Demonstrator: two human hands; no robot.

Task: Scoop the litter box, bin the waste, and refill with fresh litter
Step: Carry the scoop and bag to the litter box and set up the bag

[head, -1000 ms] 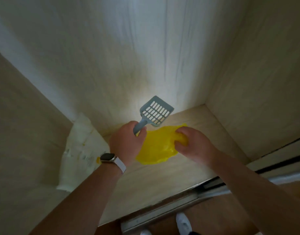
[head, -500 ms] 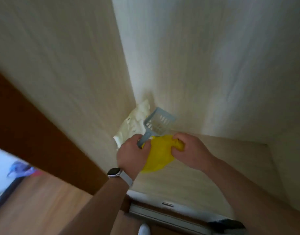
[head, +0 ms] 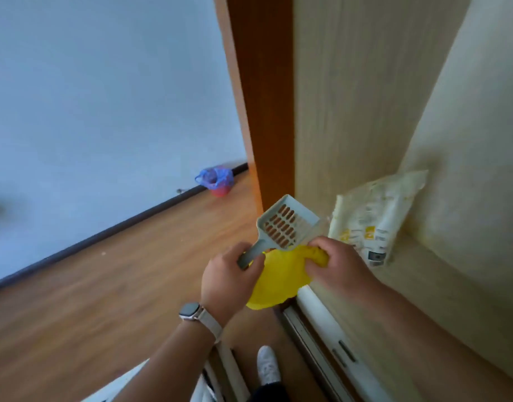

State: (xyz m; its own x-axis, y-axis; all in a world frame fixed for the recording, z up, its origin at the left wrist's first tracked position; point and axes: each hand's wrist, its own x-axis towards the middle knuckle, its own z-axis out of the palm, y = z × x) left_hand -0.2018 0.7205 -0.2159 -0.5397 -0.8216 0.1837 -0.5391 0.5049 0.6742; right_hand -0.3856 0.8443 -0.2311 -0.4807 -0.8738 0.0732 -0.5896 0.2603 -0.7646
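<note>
Beside an open wardrobe (head: 365,97) over a wood floor (head: 90,285), the left hand (head: 229,281) grips a grey litter scoop (head: 281,227) by its handle; the right hand (head: 336,264) pinches a crumpled yellow bag (head: 278,278). A litter sack (head: 374,216) leans inside the wardrobe.

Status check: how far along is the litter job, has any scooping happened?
Only the tools look collected: the left hand holds the empty scoop and the right hand grips the yellow bag. No litter box is in view, so scooping, binning at the lined bin and refilling from the litter bag in the cabinet all seem left.
</note>
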